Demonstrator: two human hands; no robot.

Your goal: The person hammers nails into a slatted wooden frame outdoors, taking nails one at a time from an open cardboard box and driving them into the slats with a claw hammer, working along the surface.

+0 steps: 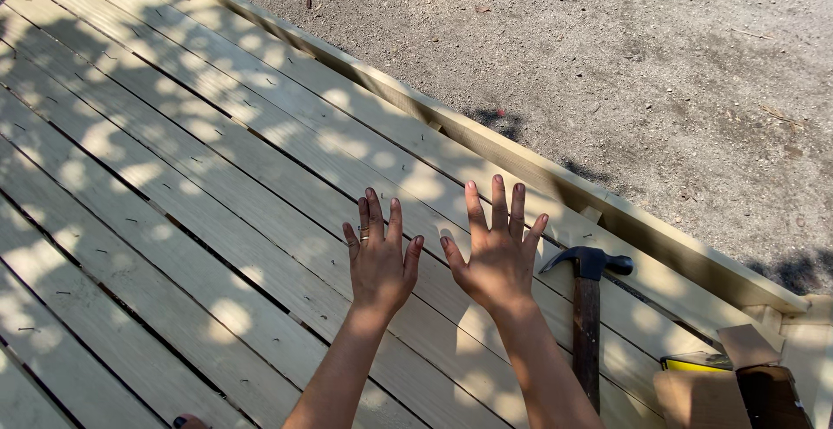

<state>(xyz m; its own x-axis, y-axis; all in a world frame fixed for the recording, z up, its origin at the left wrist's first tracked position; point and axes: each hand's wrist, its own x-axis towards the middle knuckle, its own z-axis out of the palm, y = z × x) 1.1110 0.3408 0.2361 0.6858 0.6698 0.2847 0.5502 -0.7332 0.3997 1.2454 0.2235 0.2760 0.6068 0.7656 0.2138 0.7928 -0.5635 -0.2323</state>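
My left hand (380, 260) and my right hand (496, 251) are stretched out side by side, backs up, fingers spread, over a pale wooden plank deck (173, 186). Neither hand holds anything. A ring sits on a finger of my left hand. A claw hammer (587, 307) with a dark head and brown wooden handle lies on the planks just to the right of my right hand, not touched by it.
Nails stick out of the planks in rows. A raised wooden edge board (486, 147) borders the deck, with bare dirt ground (625, 65) beyond. A yellow object (694, 362) and cardboard boxes (746, 381) sit at the bottom right. Dappled shade covers the deck.
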